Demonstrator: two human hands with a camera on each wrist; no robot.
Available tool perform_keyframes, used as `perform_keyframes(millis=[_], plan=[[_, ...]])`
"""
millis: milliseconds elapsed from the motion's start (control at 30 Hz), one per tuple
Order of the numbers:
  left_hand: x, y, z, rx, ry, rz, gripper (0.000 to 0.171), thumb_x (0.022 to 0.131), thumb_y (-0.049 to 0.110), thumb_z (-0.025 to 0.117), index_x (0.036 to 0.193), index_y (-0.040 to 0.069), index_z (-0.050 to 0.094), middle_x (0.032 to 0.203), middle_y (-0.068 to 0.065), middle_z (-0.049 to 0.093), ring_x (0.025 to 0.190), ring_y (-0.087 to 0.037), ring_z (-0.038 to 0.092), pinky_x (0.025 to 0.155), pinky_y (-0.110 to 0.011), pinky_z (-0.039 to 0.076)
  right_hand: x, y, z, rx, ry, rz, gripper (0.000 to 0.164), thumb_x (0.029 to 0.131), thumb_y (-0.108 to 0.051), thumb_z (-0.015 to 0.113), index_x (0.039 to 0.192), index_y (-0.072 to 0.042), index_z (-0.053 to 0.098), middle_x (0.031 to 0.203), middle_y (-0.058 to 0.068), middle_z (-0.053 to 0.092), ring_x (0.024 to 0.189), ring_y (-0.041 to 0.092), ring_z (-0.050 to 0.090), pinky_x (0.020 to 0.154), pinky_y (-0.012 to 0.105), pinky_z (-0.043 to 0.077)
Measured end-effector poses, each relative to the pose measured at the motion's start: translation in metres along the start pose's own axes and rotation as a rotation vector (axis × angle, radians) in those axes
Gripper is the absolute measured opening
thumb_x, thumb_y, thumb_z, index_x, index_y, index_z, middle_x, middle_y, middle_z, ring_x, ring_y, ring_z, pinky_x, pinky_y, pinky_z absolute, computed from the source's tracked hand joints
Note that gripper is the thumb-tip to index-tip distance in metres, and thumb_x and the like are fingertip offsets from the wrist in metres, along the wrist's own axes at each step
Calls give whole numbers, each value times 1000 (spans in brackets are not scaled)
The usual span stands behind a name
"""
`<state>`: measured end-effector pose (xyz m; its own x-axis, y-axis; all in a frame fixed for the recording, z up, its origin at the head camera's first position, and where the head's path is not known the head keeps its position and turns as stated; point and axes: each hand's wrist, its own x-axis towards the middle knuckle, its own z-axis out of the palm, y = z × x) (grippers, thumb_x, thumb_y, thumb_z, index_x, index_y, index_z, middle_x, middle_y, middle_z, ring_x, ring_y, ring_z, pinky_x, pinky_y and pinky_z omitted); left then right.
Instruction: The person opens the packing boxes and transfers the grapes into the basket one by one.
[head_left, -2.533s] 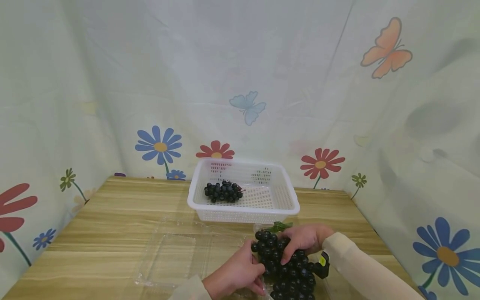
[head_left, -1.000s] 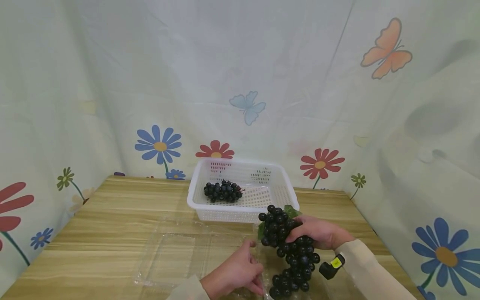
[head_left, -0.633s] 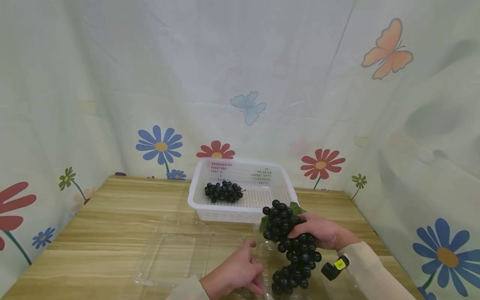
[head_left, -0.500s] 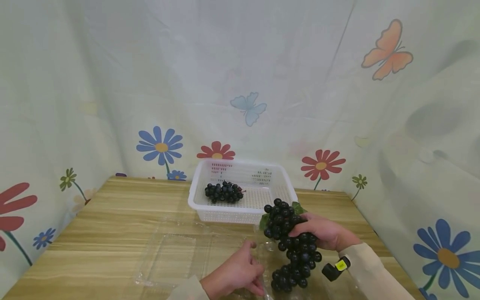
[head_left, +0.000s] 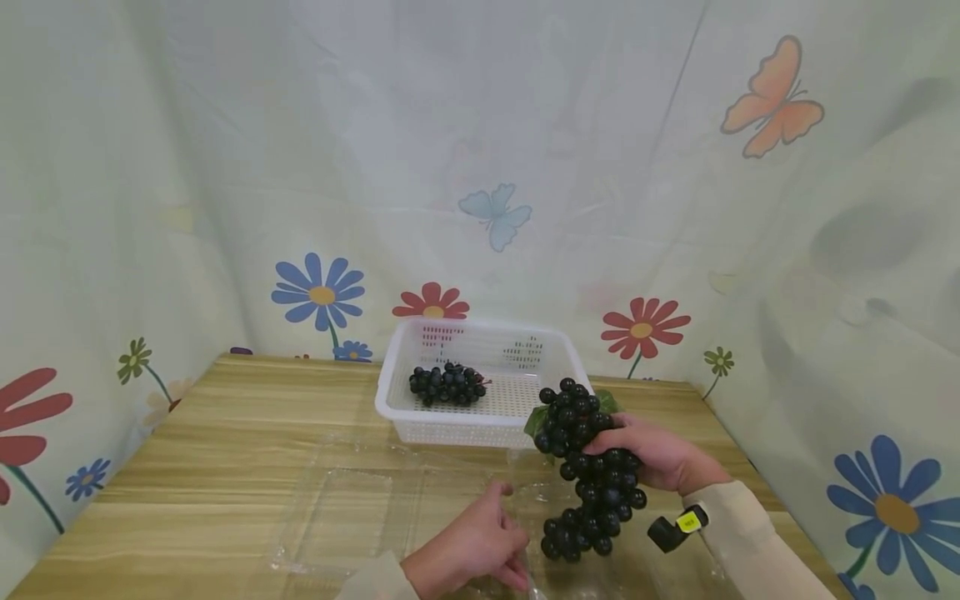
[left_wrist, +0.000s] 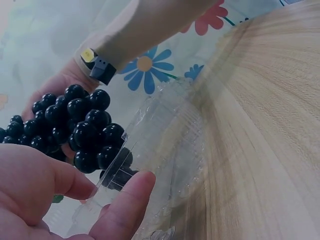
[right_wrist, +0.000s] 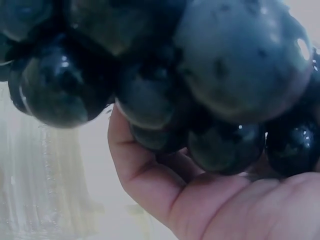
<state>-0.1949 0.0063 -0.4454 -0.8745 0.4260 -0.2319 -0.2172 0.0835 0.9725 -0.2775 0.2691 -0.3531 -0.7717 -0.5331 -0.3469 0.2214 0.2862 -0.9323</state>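
A large bunch of black grapes with green leaves is gripped near its leafy top by my right hand. It hangs over a clear plastic clamshell box, its lower end pointing toward the table's near side. In the right wrist view, fingers curl under the grapes. My left hand pinches the box's edge; the left wrist view has the thin plastic wall between thumb and finger. The box's flat open half lies to the left on the table.
Behind the hands stands a white perforated basket with a smaller bunch of dark grapes on its left side. The wooden table runs back to a flower-printed curtain.
My right hand has lifted the large grape bunch up and away, toward the basket and slightly right, out of the clear box. My left hand has let go of the grapes' side and stays at the box edge.
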Motion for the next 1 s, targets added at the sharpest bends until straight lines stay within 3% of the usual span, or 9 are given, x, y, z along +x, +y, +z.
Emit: perform_keyframes(millis=[567,800,1000], plan=[[0,-1,0,-6,8,21,76,89,-9,56,154,-4,18,87,-21,61,53,-19,64,52,-33,61,-7,-22,-2,65,79,-63,48,95,-18,60,138,-3,46,121,8,62,109,24,65,97,45,58],[-1,-3,1,-8,17,56,75,87,-10,55,153,-5,18,89,-21,62,53,-20,64,52,-35,61,-4,-32,-2,62,136,-74,54,95,-21,61,143,-1,44,124,9,61,111,25,64,98,47,57],[-1,-2,0,-13,9,38,74,88,-10,56,152,-3,20,91,-18,58,54,-20,65,52,-34,61,-1,-40,-1,77,196,-84,58,97,-24,61,146,-4,39,123,7,60,111,24,63,98,45,56]])
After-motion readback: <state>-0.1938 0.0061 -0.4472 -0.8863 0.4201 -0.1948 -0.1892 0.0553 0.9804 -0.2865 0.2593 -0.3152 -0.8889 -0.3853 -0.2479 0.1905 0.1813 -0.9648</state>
